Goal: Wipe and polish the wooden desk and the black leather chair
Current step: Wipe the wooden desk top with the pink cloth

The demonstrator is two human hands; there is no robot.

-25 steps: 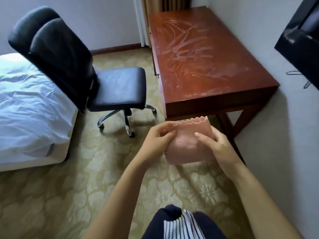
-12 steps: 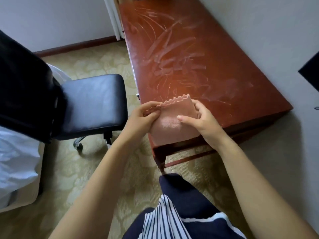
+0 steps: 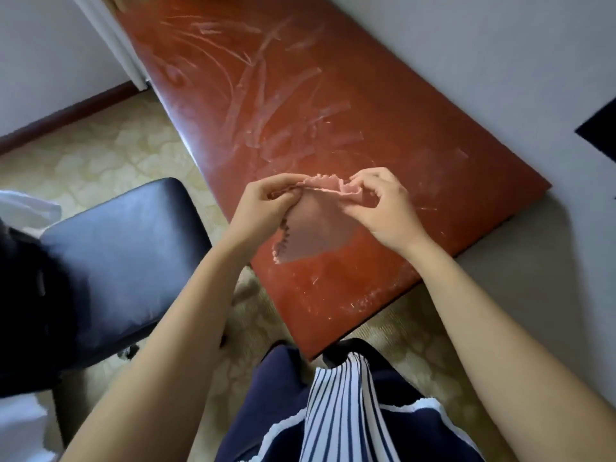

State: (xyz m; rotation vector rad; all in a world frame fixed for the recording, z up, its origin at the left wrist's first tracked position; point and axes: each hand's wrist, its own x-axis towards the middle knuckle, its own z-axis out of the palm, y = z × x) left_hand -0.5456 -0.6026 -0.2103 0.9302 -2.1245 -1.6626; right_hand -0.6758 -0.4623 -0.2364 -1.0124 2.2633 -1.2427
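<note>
1. Head view, looking down over the person's arms: both hands meet above the near end of the wooden desk [image 3: 333, 111], with a pink cloth [image 3: 313, 231] between them.
2. The left hand [image 3: 266, 201] has its fingers curled in and pinches the cloth's top edge at the left corner, with the thumb pressed against the bunched fabric.
3. The right hand [image 3: 380, 208] pinches the same top edge at the right corner. Its fingertips are drawn together on the fabric and its knuckles are raised.
4. The cloth hangs from the two grips as a loose flap, and a zigzag-cut edge runs down its left side. Its lower corner lies over the desk's front part. I cannot tell whether it touches the wood.
5. The desk top is reddish-brown and covered with pale streaks and smears, thickest across its middle and far half. Its right long side runs against a light wall [image 3: 466, 61].
6. The black leather chair [image 3: 123, 255] stands just beside the desk's left edge. Its padded seat is under the left forearm, and the rest of it is cut off by the frame.
7. A patterned beige carpet [image 3: 100, 155] covers the floor, and a dark wooden baseboard [image 3: 66, 118] runs along the far wall.
8. White bedding [image 3: 26, 208] shows at the left edge behind the chair.
9. A navy and striped garment [image 3: 340, 411] fills the bottom middle between the arms.
</note>
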